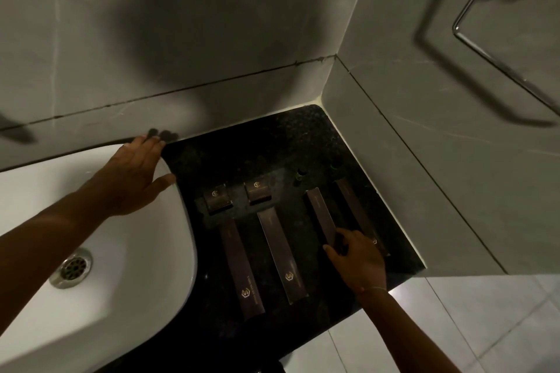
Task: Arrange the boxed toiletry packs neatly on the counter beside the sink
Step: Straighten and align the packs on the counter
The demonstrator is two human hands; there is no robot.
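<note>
Several dark brown toiletry boxes with gold logos lie on the black speckled counter. Two small square boxes sit at the back. Long slim boxes lie side by side in front: one at the left, one in the middle, a third and a fourth near the wall. My right hand pinches the near end of the third long box. My left hand rests flat with fingers spread on the rim of the white sink.
Two small dark bottles stand behind the long boxes. Grey tiled walls close the counter at the back and right. A metal towel rail hangs on the right wall. The sink drain is at the left. Floor tiles show below the counter's front edge.
</note>
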